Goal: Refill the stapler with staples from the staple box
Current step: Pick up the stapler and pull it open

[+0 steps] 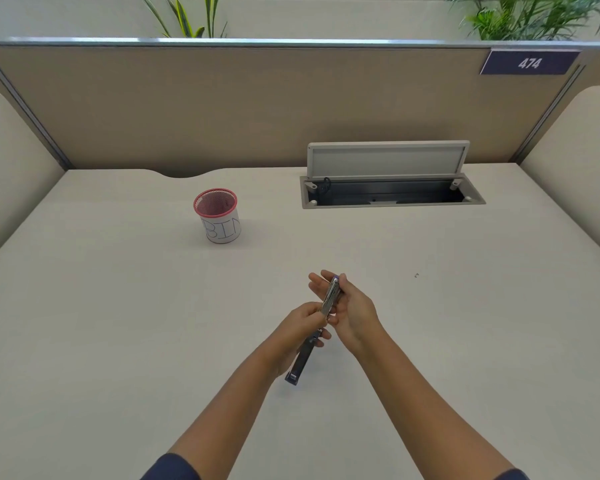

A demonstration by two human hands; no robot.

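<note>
Your right hand [350,306] curls around the upper metal arm of the stapler [329,299], fingertips showing past its far end. Your left hand [303,327] pinches the same stapler at the hinge; the lower arm hangs swung open toward you, its purple end just above the desk. One stapler, held in the air over the desk's middle, both hands on it.

Desk [118,341]: wide bare surface on every side of the hands, with the near edge out of frame. One mesh cup [217,216], red-rimmed, paper wrap lettered "BIN", upright, well apart to the far left. One cable hatch [392,192] far right, lid raised, recess open. One small loose staple [416,275] lies right of the hands, near. Partition wall along the far edge, one plate reading "474" [530,63]; padded side panels left and right. Two plants behind the partition.
</note>
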